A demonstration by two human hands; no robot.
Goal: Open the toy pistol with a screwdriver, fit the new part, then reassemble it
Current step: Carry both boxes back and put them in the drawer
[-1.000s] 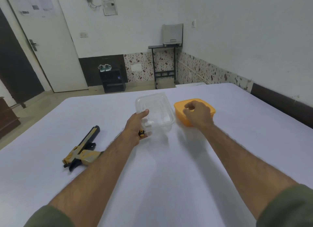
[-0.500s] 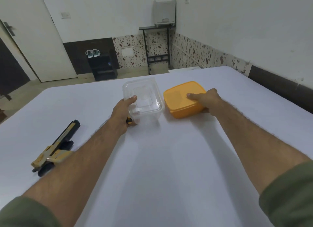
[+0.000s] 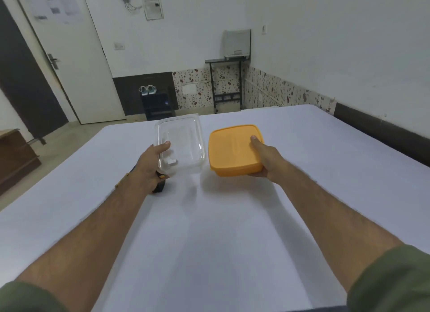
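Observation:
My left hand (image 3: 150,165) grips the near left corner of a clear plastic container (image 3: 183,141), thumb over its rim. A small pale part (image 3: 172,163) lies inside it. My right hand (image 3: 265,158) holds an orange lidded box (image 3: 232,148) by its right side, thumb on top and fingers underneath, with the box raised a little above the white table (image 3: 209,230). A black and yellow screwdriver (image 3: 160,187) lies on the table, mostly hidden under my left wrist. The toy pistol is out of view.
The table's far edge runs just behind the two containers. Beyond it are a dark low stand (image 3: 158,104), a black metal rack (image 3: 226,85) and a white door (image 3: 69,55). A brown cabinet (image 3: 16,158) stands left of the table.
My right hand has moved from on top of the orange box to its side and lifted it. The left hand keeps hold of the clear container. The pistol has left the view.

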